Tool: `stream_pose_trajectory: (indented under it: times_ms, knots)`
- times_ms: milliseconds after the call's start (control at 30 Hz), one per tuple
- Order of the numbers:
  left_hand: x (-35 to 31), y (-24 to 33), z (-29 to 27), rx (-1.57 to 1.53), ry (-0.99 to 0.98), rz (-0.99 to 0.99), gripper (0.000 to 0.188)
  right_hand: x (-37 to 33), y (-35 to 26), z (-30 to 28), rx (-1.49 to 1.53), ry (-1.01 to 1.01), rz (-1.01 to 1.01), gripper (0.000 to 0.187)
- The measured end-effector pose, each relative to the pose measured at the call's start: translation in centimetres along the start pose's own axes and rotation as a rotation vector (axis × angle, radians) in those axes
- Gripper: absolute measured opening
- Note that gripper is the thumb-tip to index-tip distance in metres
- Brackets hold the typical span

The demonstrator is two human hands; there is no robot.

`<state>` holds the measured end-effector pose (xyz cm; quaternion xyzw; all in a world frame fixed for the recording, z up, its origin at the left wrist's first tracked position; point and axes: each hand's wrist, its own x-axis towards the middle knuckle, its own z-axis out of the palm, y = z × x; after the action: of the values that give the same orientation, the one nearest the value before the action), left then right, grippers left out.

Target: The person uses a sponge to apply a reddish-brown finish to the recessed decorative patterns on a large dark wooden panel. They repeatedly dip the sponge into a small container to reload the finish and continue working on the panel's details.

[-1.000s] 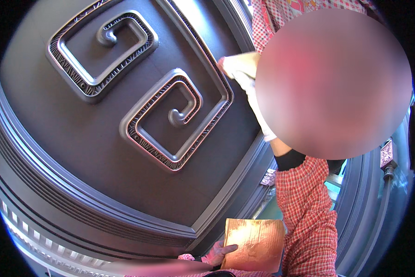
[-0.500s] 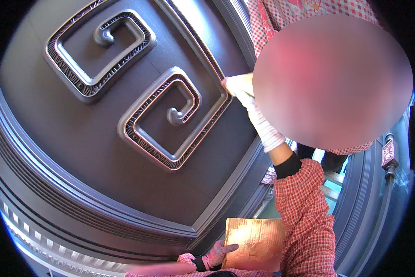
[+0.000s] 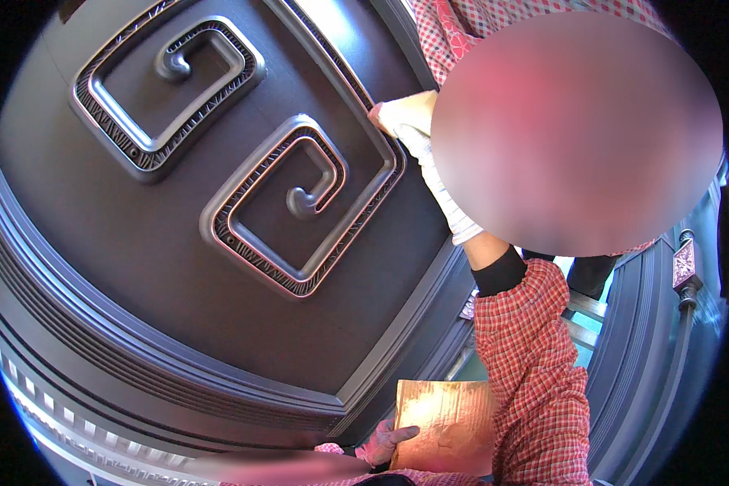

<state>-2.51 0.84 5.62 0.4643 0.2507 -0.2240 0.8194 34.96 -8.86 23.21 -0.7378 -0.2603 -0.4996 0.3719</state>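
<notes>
My right hand point(image 3: 413, 117), in a white glove with faint stripes, reaches up to the dark raised scroll moulding point(image 3: 384, 134) on the panel. Its bare-looking fingertips press together on the moulding's straight bar, just above a rounded corner. Whether anything is pinched in them cannot be made out. Low in the view, my left hand point(image 3: 378, 444), in a pink glove, grips the left edge of a flat rectangular piece of cardboard point(image 3: 445, 421) with a shiny copper-gold smear, thumb on top. My right sleeve hides the cardboard's right side. Thin coppery lines run along the moulding's edges.
Another person in checked clothing point(image 3: 534, 12) is close at the upper right, largely blurred out. Stepped frame mouldings point(image 3: 218, 381) border the dark panel point(image 3: 316, 324). Metal rungs point(image 3: 583, 320) show beyond my right arm. An ornamented post point(image 3: 685, 271) stands at the far right.
My right hand has slid a short way up along the moulding's straight bar, away from the corner. My left hand keeps its grip on the cardboard. The view has shifted slightly.
</notes>
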Motion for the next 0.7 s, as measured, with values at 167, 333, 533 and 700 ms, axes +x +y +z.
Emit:
stream_pose_trajectory:
  times_ms: [167, 333, 533, 700]
  knots:
    - [0.1, 0.0, 0.1, 0.012, -0.019, 0.012, 0.048, -2.0, -0.4, -1.8, 0.036, 0.017, 0.068, 0.046]
    - [0.3, -0.4, 0.1, -0.039, -0.038, 0.028, 0.047, -3.4, -1.3, -2.3, 1.033, 0.059, 0.718, 0.027]
    - [0.1, -0.8, -0.5, -0.076, -0.020, 0.016, 0.048, -1.5, -1.9, -2.9, 1.220, 0.065, 0.546, 0.029]
    - [0.2, -0.5, -0.1, -0.035, -0.022, 0.026, 0.047, -0.7, -2.0, -2.4, 0.934, 0.018, 0.658, 0.032]
